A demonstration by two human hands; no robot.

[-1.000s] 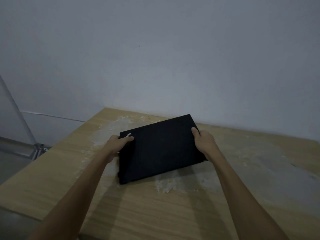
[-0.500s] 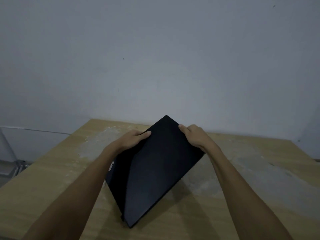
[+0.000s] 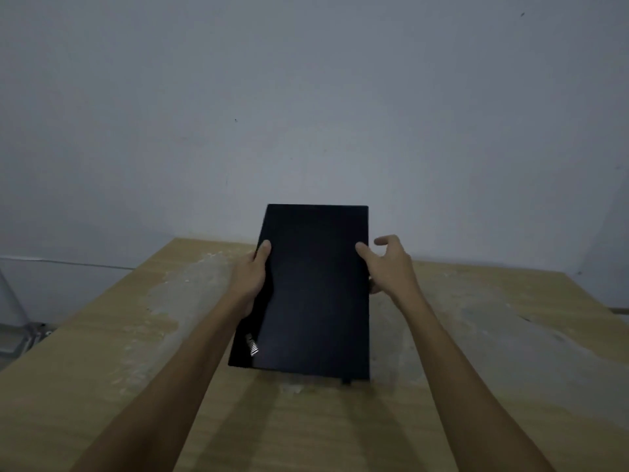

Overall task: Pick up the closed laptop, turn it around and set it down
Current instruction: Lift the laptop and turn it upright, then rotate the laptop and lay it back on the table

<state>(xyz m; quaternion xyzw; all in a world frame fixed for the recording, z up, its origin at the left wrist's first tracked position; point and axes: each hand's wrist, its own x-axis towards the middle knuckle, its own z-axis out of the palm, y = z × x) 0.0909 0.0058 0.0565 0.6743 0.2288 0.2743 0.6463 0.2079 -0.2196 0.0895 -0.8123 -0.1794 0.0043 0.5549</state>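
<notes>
Now | left hand [image 3: 250, 277] grips laptop [image 3: 313, 291] edge | right hand [image 3: 388, 267] pinches opposite edge, forefinger lifted

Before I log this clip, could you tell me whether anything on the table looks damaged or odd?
Yes: the wooden table has broad pale, blotchy patches beside and below the laptop, as if its finish were worn.

- One marking only: a small pale logo mark [image 3: 252, 344] on the black lid of the closed laptop [image 3: 316, 294], near the lid's lower-left corner, set slantwise along the left edge.
- Blurred and washed by glare; no letters legible.
- No other readable text.
</notes>
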